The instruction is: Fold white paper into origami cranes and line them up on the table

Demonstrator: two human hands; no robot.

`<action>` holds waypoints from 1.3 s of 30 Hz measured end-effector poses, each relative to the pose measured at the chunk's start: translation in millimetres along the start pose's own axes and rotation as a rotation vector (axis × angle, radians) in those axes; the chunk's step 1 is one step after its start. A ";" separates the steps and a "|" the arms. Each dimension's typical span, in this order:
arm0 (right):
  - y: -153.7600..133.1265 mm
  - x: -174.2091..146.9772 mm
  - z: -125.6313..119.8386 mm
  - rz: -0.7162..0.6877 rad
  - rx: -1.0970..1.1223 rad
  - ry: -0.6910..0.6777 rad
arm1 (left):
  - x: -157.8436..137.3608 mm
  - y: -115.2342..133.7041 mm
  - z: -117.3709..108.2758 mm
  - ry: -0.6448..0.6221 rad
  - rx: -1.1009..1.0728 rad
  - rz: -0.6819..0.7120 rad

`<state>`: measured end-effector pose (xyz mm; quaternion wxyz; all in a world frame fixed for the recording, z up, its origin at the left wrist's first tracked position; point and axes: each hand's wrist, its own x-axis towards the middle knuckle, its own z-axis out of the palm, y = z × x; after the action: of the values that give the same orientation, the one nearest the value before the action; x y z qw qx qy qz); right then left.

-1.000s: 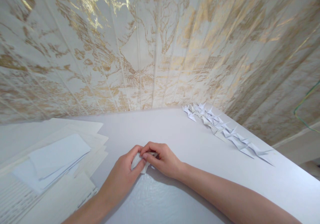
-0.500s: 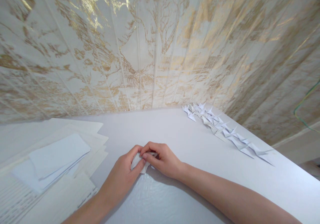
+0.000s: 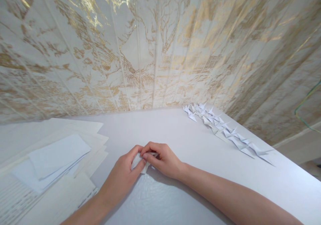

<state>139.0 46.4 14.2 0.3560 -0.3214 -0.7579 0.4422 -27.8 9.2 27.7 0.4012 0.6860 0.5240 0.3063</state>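
Near the middle of the white table, both hands close around a small piece of folded white paper [image 3: 136,161]. My left hand [image 3: 126,167] grips its left side between thumb and fingers. From the right, my right hand [image 3: 162,158] pinches the same paper, its thumb pressed close to the left hand's fingertips. A lower corner of the paper pokes out beneath the thumbs. Most of its folds are hidden behind the fingers, so its full shape does not show.
On the left of the table [image 3: 155,124] lie overlapping paper sheets [image 3: 87,181], some printed, with folded white paper [image 3: 60,154] on top. Several white origami cranes [image 3: 218,126] stand in rows along the right edge. A gold-patterned wall covering [image 3: 140,68] rises behind the table.
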 end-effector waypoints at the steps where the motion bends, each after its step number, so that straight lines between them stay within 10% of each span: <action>1: -0.1 0.0 0.0 -0.001 -0.002 0.002 | 0.2 -0.2 0.1 -0.001 -0.002 0.000; 39: -1.9 -0.2 -1.3 0.029 -0.006 -0.009 | 0.1 0.2 0.0 0.026 0.024 0.018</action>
<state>139.8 46.1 16.3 0.3451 -0.3315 -0.7560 0.4466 -27.7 9.3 27.9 0.3833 0.6913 0.5267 0.3126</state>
